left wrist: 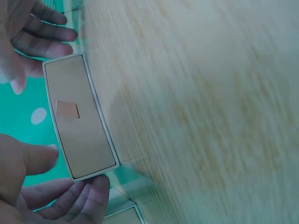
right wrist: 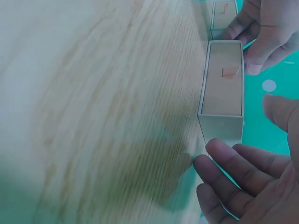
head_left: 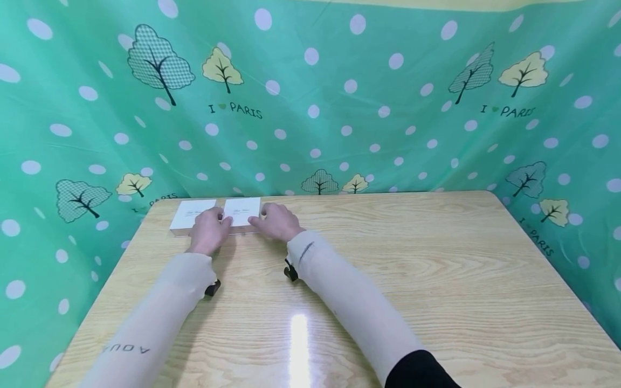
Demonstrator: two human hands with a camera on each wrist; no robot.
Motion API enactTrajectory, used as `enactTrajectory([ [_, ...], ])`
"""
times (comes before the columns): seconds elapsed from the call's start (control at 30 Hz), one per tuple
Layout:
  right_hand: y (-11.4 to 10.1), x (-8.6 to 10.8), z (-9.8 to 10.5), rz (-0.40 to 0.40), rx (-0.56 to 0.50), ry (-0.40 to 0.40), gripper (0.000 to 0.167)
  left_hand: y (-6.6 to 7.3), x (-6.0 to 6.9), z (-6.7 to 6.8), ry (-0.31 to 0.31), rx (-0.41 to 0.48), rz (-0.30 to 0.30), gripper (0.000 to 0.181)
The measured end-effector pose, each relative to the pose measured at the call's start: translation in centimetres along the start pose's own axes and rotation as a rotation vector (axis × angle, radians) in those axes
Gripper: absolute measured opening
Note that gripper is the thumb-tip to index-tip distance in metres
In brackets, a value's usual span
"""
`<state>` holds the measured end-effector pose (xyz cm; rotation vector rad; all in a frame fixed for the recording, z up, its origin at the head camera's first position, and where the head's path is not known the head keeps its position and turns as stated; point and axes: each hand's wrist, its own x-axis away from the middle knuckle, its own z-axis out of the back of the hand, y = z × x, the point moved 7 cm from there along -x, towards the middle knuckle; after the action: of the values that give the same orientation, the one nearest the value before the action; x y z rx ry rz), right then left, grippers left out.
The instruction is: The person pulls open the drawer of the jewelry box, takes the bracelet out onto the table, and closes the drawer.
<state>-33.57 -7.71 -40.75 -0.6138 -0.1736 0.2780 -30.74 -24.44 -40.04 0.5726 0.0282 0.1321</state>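
Observation:
Two white drawer boxes lie side by side near the table's back left edge. My left hand [head_left: 209, 233] is between them, its fingers touching the left side of the right-hand box [head_left: 241, 209]. Beyond that box's other side is my right hand [head_left: 279, 222], its fingers spread and fairly straight. In the right wrist view those fingers [right wrist: 240, 161] are close to the box's end; contact is hard to tell. The box's tan drawer front, with a small pull tab [left wrist: 67, 109], shows in the left wrist view. The left-hand box [head_left: 186, 213] is partly behind my left hand.
The wood-grain table [head_left: 412, 258] extends to the right and toward me. A green dotted curtain [head_left: 330, 134] hangs behind the table and along both sides. A bright light reflection lies on the near tabletop.

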Motion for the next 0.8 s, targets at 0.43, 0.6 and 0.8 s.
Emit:
enactTrajectory([
  [0.43,0.5,-0.5,-1.0,-0.061,-0.063,0.007,0.042,0.0,-0.1,-0.3,-0.002,-0.010,0.008,0.038],
  [0.6,0.8,-0.5,-1.1,-0.074,-0.112,0.010,0.041,0.1,0.0,-0.3,-0.013,-0.008,0.013,0.044],
  [0.8,0.7,-0.5,-1.1,-0.092,-0.145,-0.001,0.041,0.2,0.1,-0.3,-0.005,0.000,0.019,0.041],
])
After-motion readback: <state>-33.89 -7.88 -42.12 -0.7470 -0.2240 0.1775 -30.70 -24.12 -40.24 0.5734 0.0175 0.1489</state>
